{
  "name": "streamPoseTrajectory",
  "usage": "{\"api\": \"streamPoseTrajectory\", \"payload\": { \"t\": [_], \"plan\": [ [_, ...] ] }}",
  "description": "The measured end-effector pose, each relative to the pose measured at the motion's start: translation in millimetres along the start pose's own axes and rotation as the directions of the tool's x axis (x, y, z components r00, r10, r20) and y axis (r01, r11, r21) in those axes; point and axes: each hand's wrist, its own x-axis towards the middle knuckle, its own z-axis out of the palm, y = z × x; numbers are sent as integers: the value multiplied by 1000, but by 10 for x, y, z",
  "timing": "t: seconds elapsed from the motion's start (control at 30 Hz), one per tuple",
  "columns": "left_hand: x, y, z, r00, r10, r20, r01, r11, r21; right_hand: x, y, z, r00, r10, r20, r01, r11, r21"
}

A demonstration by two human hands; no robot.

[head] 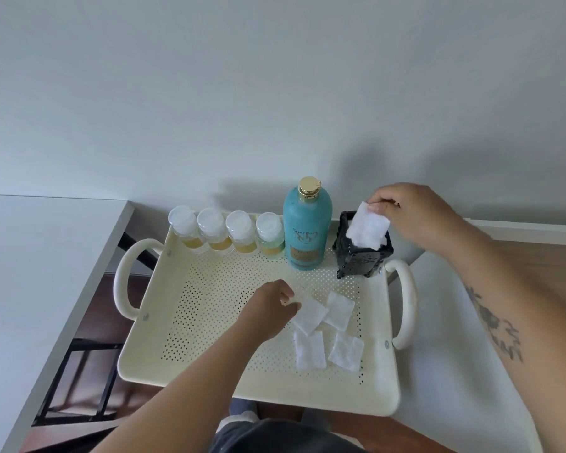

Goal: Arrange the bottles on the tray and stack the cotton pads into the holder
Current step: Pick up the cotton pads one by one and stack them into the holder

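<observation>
A cream perforated tray with two handles holds everything. Along its far edge stand several small clear bottles with yellow liquid and a tall teal bottle with a gold cap. At the far right corner stands a black holder. My right hand pinches a white cotton pad that sits partly inside the holder's top. My left hand pinches the corner of another cotton pad lying on the tray. Three more loose pads lie beside it.
The tray rests on a white table and overhangs its near edge. To the left a gap shows a dark floor and a black frame, beside a second white surface. A pale wall rises behind.
</observation>
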Motion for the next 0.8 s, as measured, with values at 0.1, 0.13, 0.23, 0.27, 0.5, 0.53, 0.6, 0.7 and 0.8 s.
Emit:
{"api": "streamPoseTrajectory", "payload": {
  "t": [0.1, 0.13, 0.23, 0.27, 0.5, 0.53, 0.6, 0.7, 0.8],
  "plan": [
    [27, 22, 43, 1000, 3, 17, -3, 998, 58, 183, -59, -73, 982, 6, 189, 25, 987, -161],
    [38, 30, 58, 1000, 4, 19, -6, 998, 70, 229, -72, -77, 973, 31, 228, 15, 980, -197],
    [68, 50, 112, 1000, 10, 17, -11, 995, 102, 292, -99, -39, 960, 56, 274, 39, 943, -330],
    [72, 53, 129, 1000, 7, 16, -8, 994, 110, 280, -104, -19, 964, 41, 262, 60, 928, -367],
    [102, 25, 197, 1000, -11, 12, 10, 993, 121, -185, -3, 71, 935, -255, -246, 197, 951, -238],
    [107, 19, 200, 1000, -19, 18, 17, 993, 118, -265, 24, 113, 942, -247, -225, 197, 955, -221],
    [120, 15, 203, 999, -36, 32, 32, 993, 112, -395, 69, 214, 960, -221, -169, 186, 962, -202],
    [137, 22, 204, 998, -44, 45, 38, 993, 112, -472, 133, 341, 963, -228, -145, 198, 961, -195],
    [137, 27, 197, 998, -36, 56, 29, 992, 122, -451, 186, 365, 955, -242, -170, 209, 959, -191]
  ]
}}
